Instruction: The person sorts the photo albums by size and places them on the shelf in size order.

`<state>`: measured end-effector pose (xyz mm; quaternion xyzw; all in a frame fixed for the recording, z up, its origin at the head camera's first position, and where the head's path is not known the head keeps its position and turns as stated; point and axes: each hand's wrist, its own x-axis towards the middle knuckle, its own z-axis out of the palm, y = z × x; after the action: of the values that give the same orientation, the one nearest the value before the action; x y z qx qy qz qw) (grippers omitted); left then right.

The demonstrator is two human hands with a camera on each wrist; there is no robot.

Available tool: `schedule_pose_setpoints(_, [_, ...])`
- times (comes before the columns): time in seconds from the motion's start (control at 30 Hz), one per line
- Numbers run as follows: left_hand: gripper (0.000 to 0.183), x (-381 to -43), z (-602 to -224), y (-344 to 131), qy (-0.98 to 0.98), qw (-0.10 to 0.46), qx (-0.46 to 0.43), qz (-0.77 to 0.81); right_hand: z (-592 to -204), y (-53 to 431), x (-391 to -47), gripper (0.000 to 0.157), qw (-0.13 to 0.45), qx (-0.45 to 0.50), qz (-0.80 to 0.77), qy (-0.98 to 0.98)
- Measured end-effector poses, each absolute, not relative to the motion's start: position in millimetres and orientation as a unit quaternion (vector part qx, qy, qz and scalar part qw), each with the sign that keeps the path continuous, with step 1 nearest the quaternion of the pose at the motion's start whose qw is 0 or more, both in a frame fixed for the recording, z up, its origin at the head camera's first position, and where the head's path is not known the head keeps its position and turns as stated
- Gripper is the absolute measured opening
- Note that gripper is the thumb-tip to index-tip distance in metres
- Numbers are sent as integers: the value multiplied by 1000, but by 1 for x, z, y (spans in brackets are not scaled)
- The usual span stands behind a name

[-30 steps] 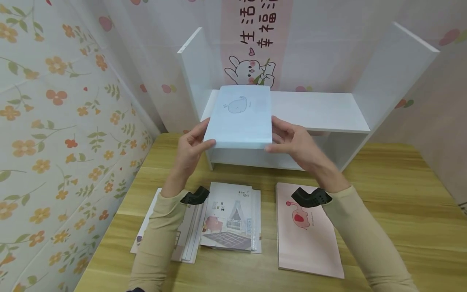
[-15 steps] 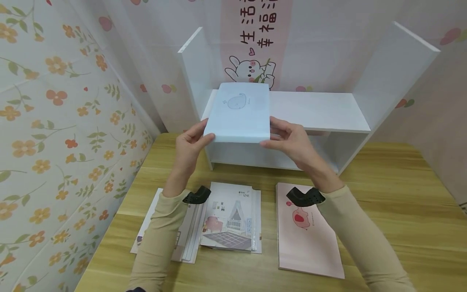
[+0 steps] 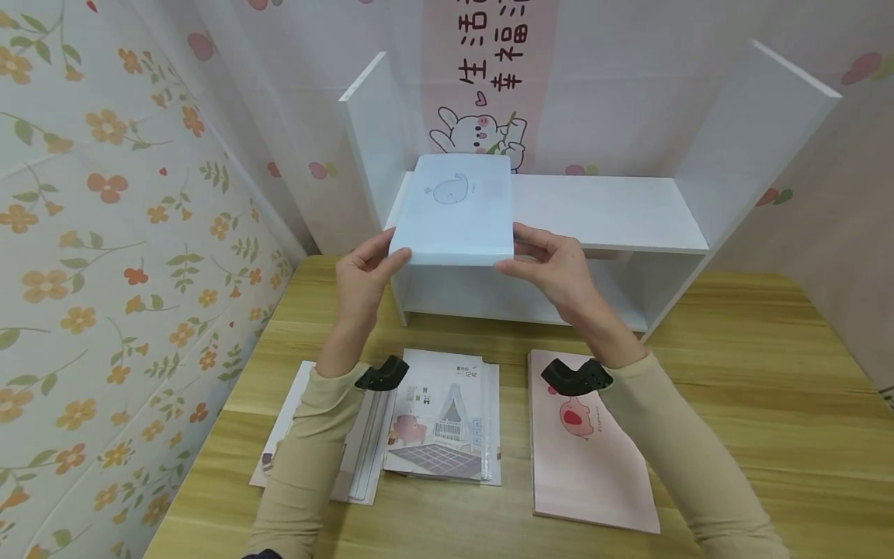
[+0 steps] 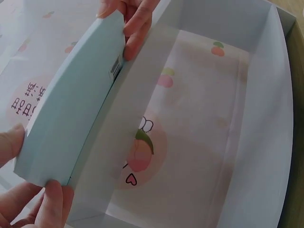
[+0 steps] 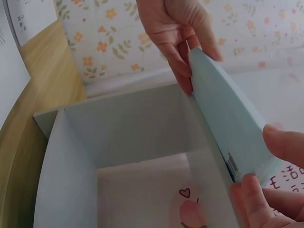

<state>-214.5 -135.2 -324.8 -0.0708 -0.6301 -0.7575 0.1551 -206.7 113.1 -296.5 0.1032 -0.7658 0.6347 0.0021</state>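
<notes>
A light blue book [image 3: 457, 206] with a whale drawing on its cover lies roughly level at the left part of the white shelf's upper board [image 3: 601, 211]. My left hand [image 3: 362, 283] pinches its near left corner, thumb on top and fingers below. My right hand [image 3: 555, 268] grips the near right corner the same way. From the left wrist view, the book's pale spine [image 4: 71, 99] faces the camera, and a barcode [image 4: 115, 68] shows near the right hand. In the right wrist view the book [image 5: 228, 109] sits along the board's edge; whether it fully rests there I cannot tell.
The shelf has upright side panels [image 3: 380, 140] and a lower compartment [image 3: 482, 299]. On the wooden table [image 3: 768, 373] lie a pink elephant book [image 3: 594, 466], a white illustrated book stack [image 3: 440, 411] and more books [image 3: 363, 458] partly under my left sleeve. Patterned curtains hang behind and at left.
Both hands have moved the blue book slightly away from me and a little left, farther over the upper board. Its near edge now appears higher in the head view. The grip is unchanged.
</notes>
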Motion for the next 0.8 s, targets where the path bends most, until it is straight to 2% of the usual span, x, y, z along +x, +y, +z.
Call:
schedule_pose_setpoints(0.3, [37, -217, -324, -131, -640, 182, -30, -746, -300, 110, -206, 56, 26, 98, 638, -763])
schedule_pose_setpoints(0.8, [36, -217, -324, -129, -646, 203, -22, -735, -305, 105, -205, 53, 55, 91, 625, -773])
